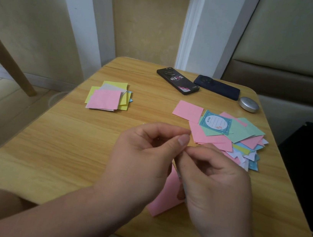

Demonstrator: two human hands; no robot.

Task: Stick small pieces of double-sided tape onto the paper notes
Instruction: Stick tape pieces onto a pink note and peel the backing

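Note:
My left hand (pixel 144 155) and my right hand (pixel 213 178) meet above the middle of the wooden table (pixel 57 144), fingertips pinched together on something small and pale that is mostly hidden, likely a bit of tape. Under the hands lies a pink paper note (pixel 164 199), partly covered. A neat stack of notes (pixel 107 97) with a pink one on top sits at the left. A loose heap of coloured notes (pixel 229 134) lies at the right, with a blue patterned note (pixel 215 121) on top.
Two dark phones (pixel 177 81) (pixel 217 87) lie at the table's far edge, with a round silver tin (pixel 249 104) beside them at the right. A wall and a white door frame stand behind the table. A padded seat back stands at the right.

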